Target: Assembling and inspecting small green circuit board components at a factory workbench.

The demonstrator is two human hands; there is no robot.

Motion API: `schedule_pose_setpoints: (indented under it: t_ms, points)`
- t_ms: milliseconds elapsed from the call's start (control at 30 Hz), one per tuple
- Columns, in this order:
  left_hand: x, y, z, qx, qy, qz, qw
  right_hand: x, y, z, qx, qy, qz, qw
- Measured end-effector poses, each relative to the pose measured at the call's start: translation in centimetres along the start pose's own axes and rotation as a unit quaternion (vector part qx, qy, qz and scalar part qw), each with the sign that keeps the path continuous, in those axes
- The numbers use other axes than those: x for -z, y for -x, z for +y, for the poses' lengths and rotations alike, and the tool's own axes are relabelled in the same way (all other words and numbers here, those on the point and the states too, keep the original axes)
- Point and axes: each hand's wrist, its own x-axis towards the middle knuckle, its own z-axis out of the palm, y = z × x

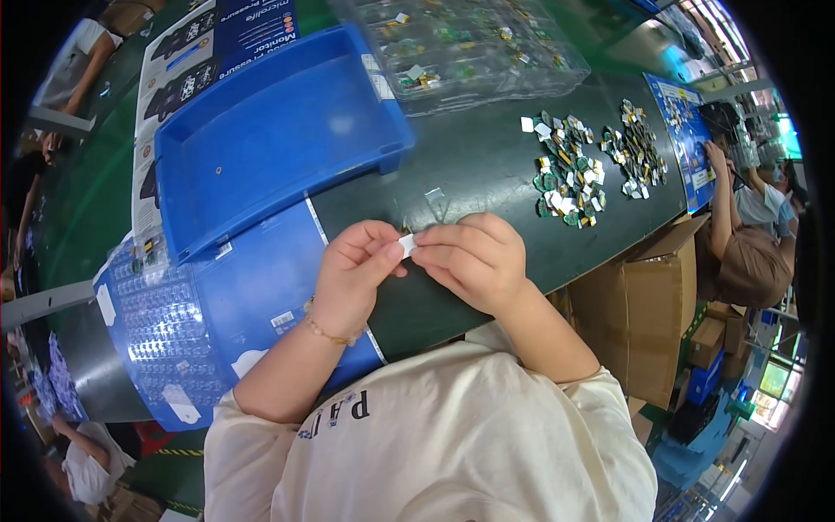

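Observation:
In front of my chest, a small white square piece (407, 244) is pinched between the fingertips of both hands. My left hand (361, 252) grips it from the left with thumb and forefinger, a beaded bracelet on its wrist. From the right, my right hand (474, 261) closes its fingertips on the piece's other edge. What lies behind the white face is hidden by the fingers. On the dark table just beyond my hands lies a small clear film piece (435, 195). To the right are two loose heaps of small green, white and gold parts, a nearer heap (570, 178) and a farther heap (637, 146).
A blue plastic bin (283, 187) stands at the left on printed blue cardboard (252, 287). A clear blister tray (165, 326) lies left of it. Stacked clear trays (478, 61) hold parts at the back. A cardboard box (631, 322) stands beside the table's right edge; co-workers sit both sides.

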Motion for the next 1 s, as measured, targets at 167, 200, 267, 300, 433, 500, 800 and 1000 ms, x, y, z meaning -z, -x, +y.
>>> schedule_pose_setpoints:
  t_ms: [167, 200, 267, 300, 433, 500, 800, 1000]
  points:
    - [0.2, -0.1, 0.0, -0.007, -0.009, -0.040, 0.999, 0.8, 0.0, 0.7, -0.087, -0.128, -0.045, 0.987]
    - [0.2, -0.1, 0.3, 0.018, 0.005, -0.074, 0.997, 1.1, -0.7, 1.1, -0.130, -0.159, -0.083, 0.975]
    - [0.1, -0.1, 0.4, 0.048, 0.019, -0.109, 0.993, 0.8, -0.9, 1.8, -0.140, -0.200, -0.117, 0.963]
    - [0.1, -0.1, 0.4, 0.070, 0.033, -0.126, 0.989, 0.7, -0.8, 2.1, -0.149, -0.241, -0.152, 0.947]
    - [0.3, -0.1, 0.7, 0.115, 0.062, -0.129, 0.983, 1.3, 0.2, 3.0, -0.204, -0.343, -0.194, 0.896]
    - [0.6, -0.1, 0.7, 0.116, 0.079, -0.136, 0.981, 1.6, 0.2, 3.2, -0.193, -0.332, -0.198, 0.902]
    - [0.1, -0.3, 0.5, 0.069, -0.023, -0.099, 0.992, 2.8, 0.3, 2.5, -0.462, -0.461, -0.217, 0.726]
    - [-0.3, -0.1, 0.1, 0.049, -0.083, -0.078, 0.992, 3.8, -0.6, 2.1, -0.444, -0.396, -0.259, 0.761]
